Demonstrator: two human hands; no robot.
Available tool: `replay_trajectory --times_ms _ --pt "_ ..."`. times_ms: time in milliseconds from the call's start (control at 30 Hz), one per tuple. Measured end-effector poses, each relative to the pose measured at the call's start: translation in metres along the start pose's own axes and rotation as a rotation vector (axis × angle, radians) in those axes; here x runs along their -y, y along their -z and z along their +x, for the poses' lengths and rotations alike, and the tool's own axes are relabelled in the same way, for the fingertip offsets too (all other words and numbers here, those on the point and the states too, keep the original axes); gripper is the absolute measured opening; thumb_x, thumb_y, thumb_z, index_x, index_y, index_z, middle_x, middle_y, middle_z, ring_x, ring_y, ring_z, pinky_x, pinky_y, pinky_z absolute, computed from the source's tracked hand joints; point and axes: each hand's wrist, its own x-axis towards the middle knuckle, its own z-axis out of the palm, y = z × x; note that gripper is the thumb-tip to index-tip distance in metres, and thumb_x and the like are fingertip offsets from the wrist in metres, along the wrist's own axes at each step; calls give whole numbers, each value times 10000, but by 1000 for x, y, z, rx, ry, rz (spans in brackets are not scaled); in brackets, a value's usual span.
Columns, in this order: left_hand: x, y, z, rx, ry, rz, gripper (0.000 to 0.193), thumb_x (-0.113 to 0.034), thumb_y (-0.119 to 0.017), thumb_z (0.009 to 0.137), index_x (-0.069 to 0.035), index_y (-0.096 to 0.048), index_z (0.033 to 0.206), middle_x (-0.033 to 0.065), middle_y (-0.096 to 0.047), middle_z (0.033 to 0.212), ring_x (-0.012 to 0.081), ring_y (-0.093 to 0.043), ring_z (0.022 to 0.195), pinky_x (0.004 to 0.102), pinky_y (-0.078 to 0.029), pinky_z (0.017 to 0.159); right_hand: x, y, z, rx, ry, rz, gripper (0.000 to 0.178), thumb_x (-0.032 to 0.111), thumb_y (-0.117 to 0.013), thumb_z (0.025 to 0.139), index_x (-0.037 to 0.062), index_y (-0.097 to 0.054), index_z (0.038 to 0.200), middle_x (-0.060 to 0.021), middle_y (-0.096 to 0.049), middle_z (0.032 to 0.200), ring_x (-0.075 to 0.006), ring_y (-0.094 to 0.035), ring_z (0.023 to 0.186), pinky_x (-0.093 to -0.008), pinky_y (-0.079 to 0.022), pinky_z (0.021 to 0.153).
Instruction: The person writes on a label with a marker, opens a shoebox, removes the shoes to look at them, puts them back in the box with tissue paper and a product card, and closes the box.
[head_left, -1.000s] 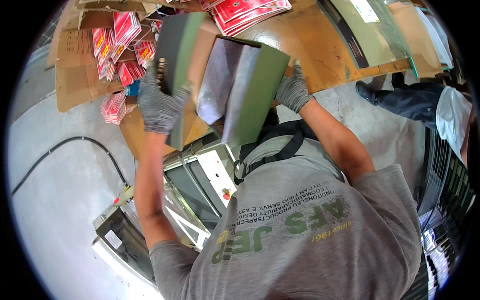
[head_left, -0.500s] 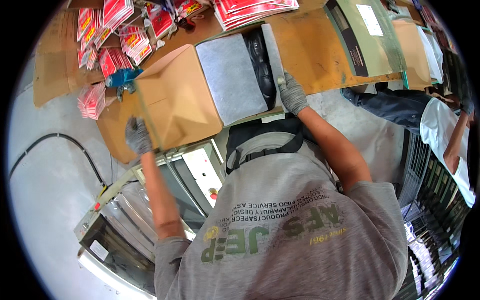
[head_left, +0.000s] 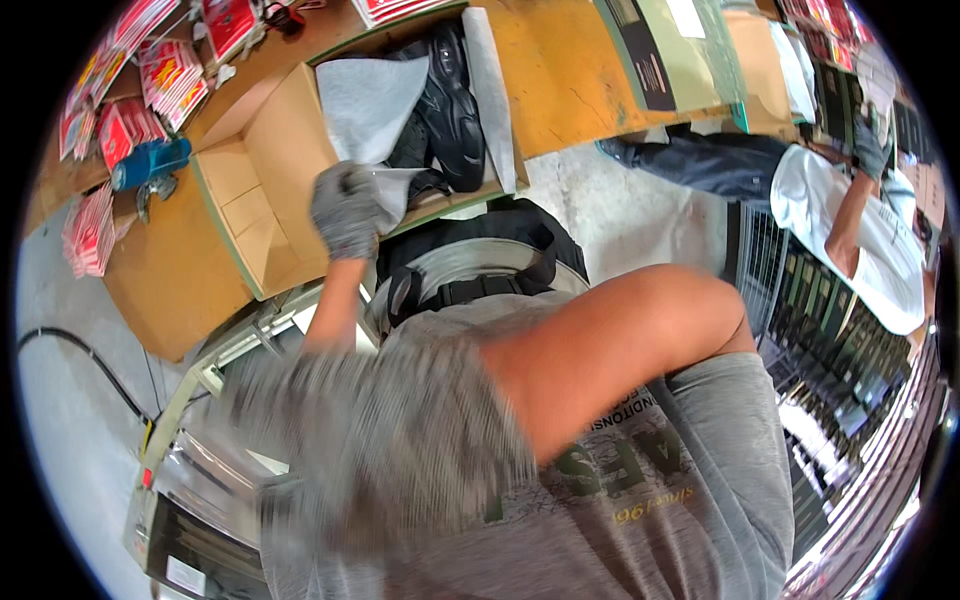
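Stands at a long brown table [head_left: 555, 75], wearing a grey shirt [head_left: 700, 440], with a co-worker [head_left: 850, 225] in a white top and dark trousers well apart on the right. Has an open box [head_left: 390, 40] on the table straight ahead, near the close edge, with green outer walls. Has its lid [head_left: 275, 180] tipped open just to the left, showing a plain tan inside. Keeps a closed box [head_left: 690, 60], green with a dark side and a white label, farther right on the same top. Shows a black shoe [head_left: 455, 110] inside the open box, lying lengthwise toward the right wall, partly bared, beside more black material. Leaves white paper [head_left: 375, 100] crumpled over the left part of the contents, and a pale strip [head_left: 490, 90] upright along the right wall. Has stacks of red packets [head_left: 170, 75] at far left. Bends the right forearm across the shirt, ending in the right hand [head_left: 370, 440], close to the camera and badly blurred, probably gloved in grey; cannot tell its opening or any hold. Closes the gloved left hand [head_left: 347, 210] on the paper's near corner, with fingers curled in, over the lid's inner edge. Shows a blue cylinder [head_left: 150, 163] left of the lid.
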Motion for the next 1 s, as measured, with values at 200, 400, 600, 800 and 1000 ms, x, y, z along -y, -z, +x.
replay_trajectory --times_ms 200,400,600,800,1000 --pt "122 44 6 -167 583 -457 260 -181 -682 910 44 -690 1040 68 -663 843 174 -611 773 317 -529 769 47 -13 8 160 -36 404 459 230 -659 923 -49 -591 1281 -197 -650 1130 -300 -628 1074 -402 -510 984" --pt "111 41 -17 -420 104 -71 416 -276 -591 995 18 -592 1290 162 -580 1245 274 -564 1144 401 -463 999 36 30 -4 -143 -386 710 387 185 -631 937 -50 -615 1245 -158 -682 1099 -249 -662 1039 -383 -542 969" --pt "28 36 -5 -1 -464 113 615 -393 -420 1057 -36 -369 1555 268 -220 1609 440 -211 1495 507 -187 1216 -150 101 -63 -863 -841 98 293 96 -644 936 -40 -639 1195 -118 -690 1039 -189 -663 969 -344 -561 930" --pt "69 -24 6 155 -80 145 689 -448 -371 1054 -98 -208 1625 270 -110 1665 431 -90 1548 573 -50 1222 -234 126 -61 -595 -949 203 415 -6 -709 874 8 -643 1284 -100 -695 1119 -172 -667 1011 -307 -551 947" --pt "94 -32 7 103 -155 -21 650 -453 -283 1073 -144 -189 1638 220 -108 1683 382 -84 1561 544 -18 1228 -220 133 -67 -610 -633 53 370 -47 -739 819 38 -724 1179 -56 -709 1074 -142 -664 986 -292 -554 921"
